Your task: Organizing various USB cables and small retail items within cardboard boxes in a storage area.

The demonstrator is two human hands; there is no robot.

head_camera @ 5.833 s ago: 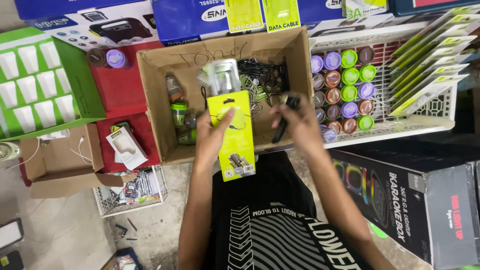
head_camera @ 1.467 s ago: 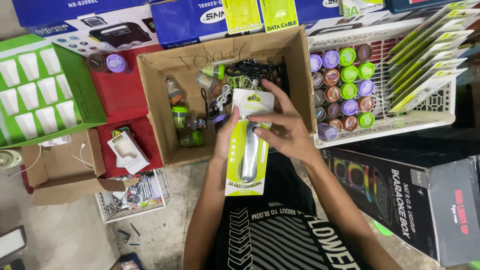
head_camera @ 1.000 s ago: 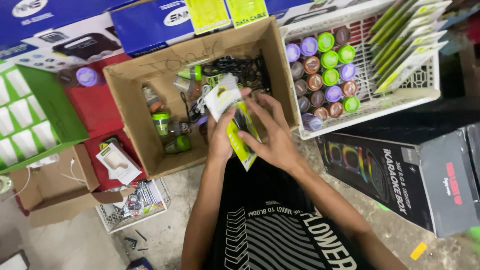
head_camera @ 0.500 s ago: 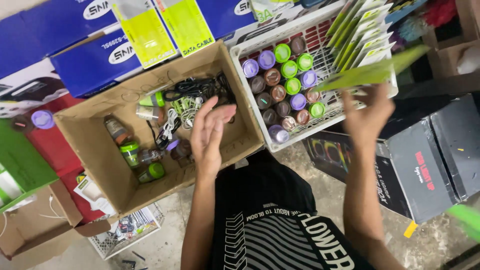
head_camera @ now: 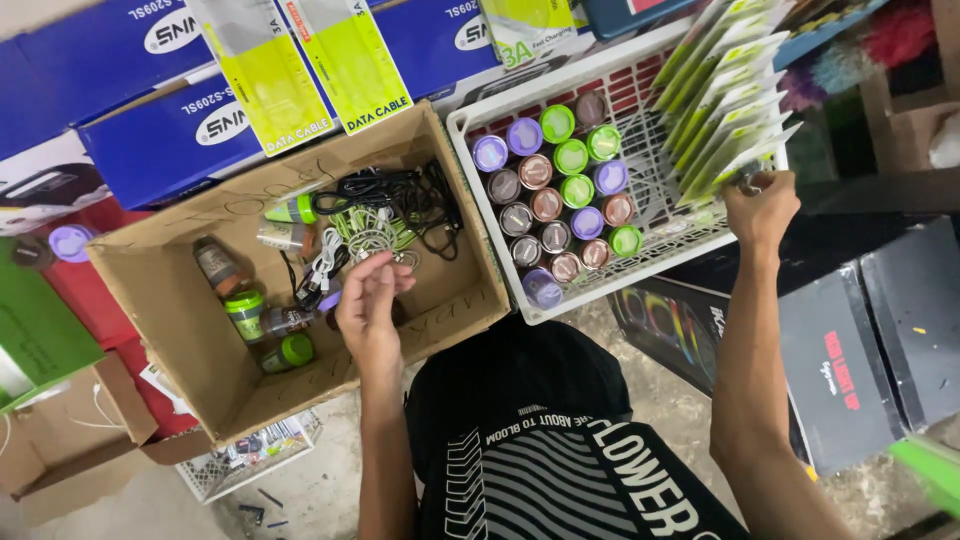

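Nearest the wearer, the left hand (head_camera: 368,305) sits just inside the near wall of the cardboard box (head_camera: 180,330), palm up, grip released, fingers loosely curled and holding nothing. Directly beyond its fingertips lies a tangle of white and black cables (head_camera: 385,215), near but apart from the fingers as far as can be seen. To the left of this hand, small bottles with green caps (head_camera: 262,320) lie on the box floor; beyond them the floor of the box is bare cardboard up to the left wall. The right hand (head_camera: 760,205) is extended well apart to the right, grip clenched on the near edge of a fanned stack of yellow-green flat packages (head_camera: 725,110), which stands in the right end of the white crate (head_camera: 470,165). To the left of this hand, inside the same crate, round lidded jars (head_camera: 560,200) stand packed in rows, with bare grid floor between jars and packages. Beyond both containers, blue cartons (head_camera: 170,140) line the far edge.
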